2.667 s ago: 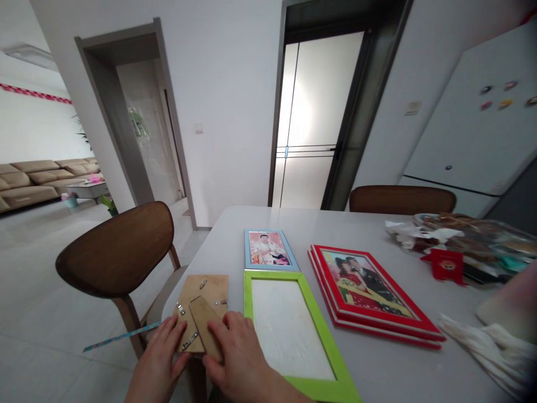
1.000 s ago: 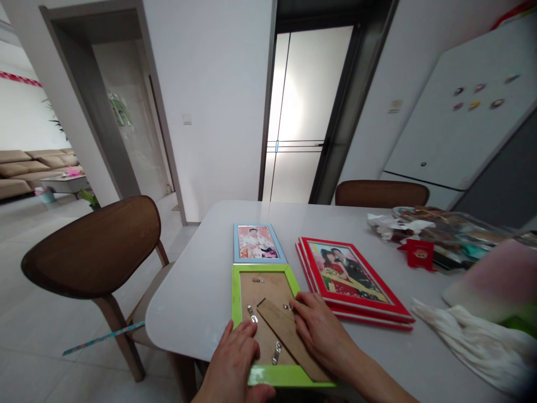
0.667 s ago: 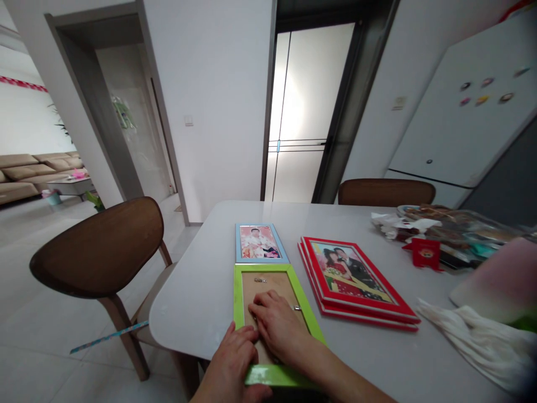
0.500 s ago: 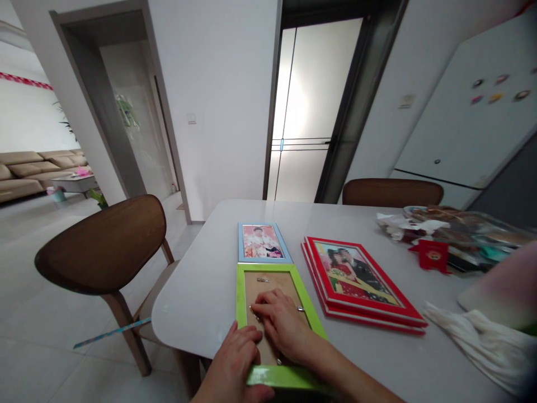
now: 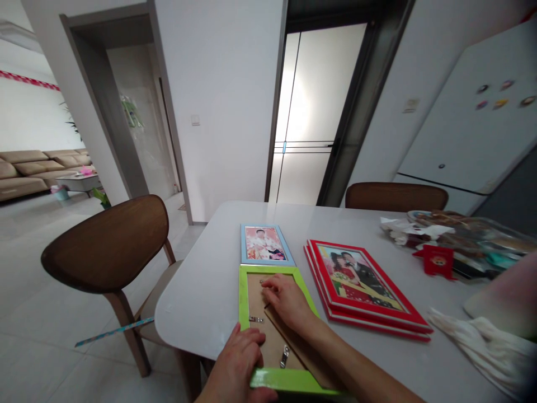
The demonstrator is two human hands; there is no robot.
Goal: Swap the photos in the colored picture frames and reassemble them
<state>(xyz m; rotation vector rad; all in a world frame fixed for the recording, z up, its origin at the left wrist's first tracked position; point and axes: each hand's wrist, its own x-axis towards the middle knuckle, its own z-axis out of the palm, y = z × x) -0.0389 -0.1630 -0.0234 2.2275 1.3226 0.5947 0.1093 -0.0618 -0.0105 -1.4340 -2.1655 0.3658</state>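
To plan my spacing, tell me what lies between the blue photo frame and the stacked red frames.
Just a bare strip of white tabletop, seen in the head view.

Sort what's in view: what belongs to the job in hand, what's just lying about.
In the job:
- green frame, steadied by the left hand
- brown backing board, right hand at its top clip
- metal clips

Apparently lying about:
- blue frame
- stacked red frames
- white cloth

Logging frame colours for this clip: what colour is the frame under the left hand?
Bright lime green; the frame shows best in the head view.
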